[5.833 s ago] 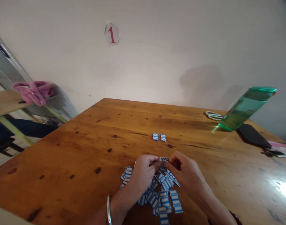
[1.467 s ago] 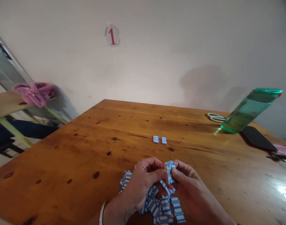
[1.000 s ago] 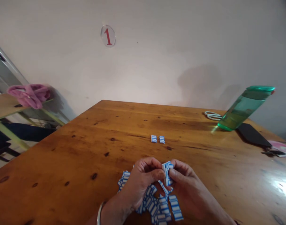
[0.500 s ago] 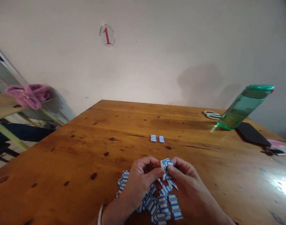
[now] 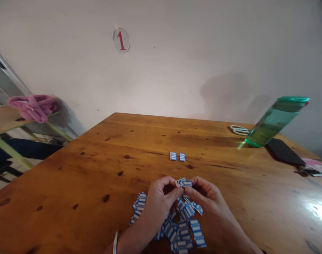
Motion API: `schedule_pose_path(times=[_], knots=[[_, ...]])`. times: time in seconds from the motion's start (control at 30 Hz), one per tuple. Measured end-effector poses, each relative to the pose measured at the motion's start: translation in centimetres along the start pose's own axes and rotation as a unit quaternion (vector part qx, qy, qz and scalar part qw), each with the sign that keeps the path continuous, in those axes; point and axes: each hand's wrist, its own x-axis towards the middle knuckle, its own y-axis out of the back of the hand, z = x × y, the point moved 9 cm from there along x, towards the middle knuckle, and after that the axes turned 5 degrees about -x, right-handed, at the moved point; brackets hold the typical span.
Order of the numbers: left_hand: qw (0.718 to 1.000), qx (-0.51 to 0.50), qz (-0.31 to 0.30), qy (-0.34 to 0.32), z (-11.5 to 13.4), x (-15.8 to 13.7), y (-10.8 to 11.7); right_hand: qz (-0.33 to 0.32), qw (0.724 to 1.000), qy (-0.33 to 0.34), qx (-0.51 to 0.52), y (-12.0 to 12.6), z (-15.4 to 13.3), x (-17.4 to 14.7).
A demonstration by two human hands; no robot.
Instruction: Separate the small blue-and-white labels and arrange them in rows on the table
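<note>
Between my two hands is a small bunch of blue-and-white label strips (image 5: 186,183), fanned slightly and held above the table. My left hand (image 5: 162,197) pinches its left side between thumb and fingers. On the right edge, the thumb and fingertips of my right hand (image 5: 207,195) are closed too. Below them lies a loose pile of similar label strips (image 5: 174,231), partly hidden by my left hand and wrist. One separate strip (image 5: 198,233) lies at the pile's right. Farther out, two small label stacks (image 5: 173,156) sit side by side.
On the right of the wooden table (image 5: 97,176) are a green bottle (image 5: 276,121), a dark flat case (image 5: 285,151) and a pale coiled cable (image 5: 239,130). A pink cloth (image 5: 34,107) rests on another table at left. The wall (image 5: 177,70) stands behind.
The held label strips have tilted and shifted slightly left between my fingers. My right thumb has moved a little left. The two stacks and the pile stay put.
</note>
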Motion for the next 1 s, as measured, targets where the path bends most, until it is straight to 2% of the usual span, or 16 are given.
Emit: schedule_pose_path(times=[0.1, 0.2, 0.27, 0.33, 0.37, 0.43, 0.5, 0.57, 0.63, 0.67, 0.77, 0.87, 0.93, 1.0], knots=[[0.999, -0.042, 0.012, 0.010, -0.6, 0.4, 0.3, -0.021, 0.999, -0.019, 0.020, -0.5, 0.7, 0.1], [0.999, -0.028, 0.001, 0.015, -0.8, 0.6, 0.2, 0.000, 1.000, -0.010, 0.003, 0.1, 1.0, 0.4], [1.000, 0.023, -0.002, -0.011, -0.2, 0.6, 0.2, 0.027, 0.999, 0.011, -0.042, 1.0, 0.8, 0.8], [0.990, 0.124, 0.011, -0.073, 1.1, 0.4, 0.4, 0.049, 0.991, 0.043, -0.116, 2.1, 0.1, 1.3], [0.975, 0.191, 0.017, -0.110, 1.9, 0.2, 0.4, 0.059, 0.983, 0.065, -0.163, 2.7, -0.5, 1.6], [0.928, 0.326, -0.003, -0.180, 2.9, -0.3, -0.6, 0.102, 0.950, 0.122, -0.268, 4.0, -2.1, 1.9], [0.869, 0.427, -0.077, -0.236, 2.7, -0.9, -2.5, 0.141, 0.911, 0.165, -0.351, 5.1, -3.4, 2.1], [0.813, 0.487, -0.173, -0.267, 1.6, -1.8, -4.4, 0.166, 0.881, 0.188, -0.401, 5.9, -4.1, 2.2], [0.775, 0.519, -0.233, -0.273, 0.5, -2.4, -5.5, 0.175, 0.864, 0.194, -0.430, 6.3, -4.2, 2.3], [0.767, 0.526, -0.246, -0.272, 0.2, -2.6, -5.7, 0.173, 0.861, 0.191, -0.439, 6.3, -4.1, 2.4], [0.767, 0.526, -0.248, -0.272, 0.3, -3.0, -5.8, 0.150, 0.867, 0.177, -0.441, 5.9, -3.4, 2.7], [0.787, 0.509, -0.218, -0.271, 1.4, -2.8, -5.1, 0.115, 0.877, 0.161, -0.438, 5.0, -2.6, 2.9], [0.820, 0.492, -0.148, -0.252, 2.3, -2.0, -3.7, 0.092, 0.869, 0.159, -0.459, 4.2, -2.3, 2.9], [0.849, 0.470, -0.048, -0.234, 3.0, -1.1, -1.7, 0.077, 0.848, 0.172, -0.496, 3.5, -2.3, 2.8]])
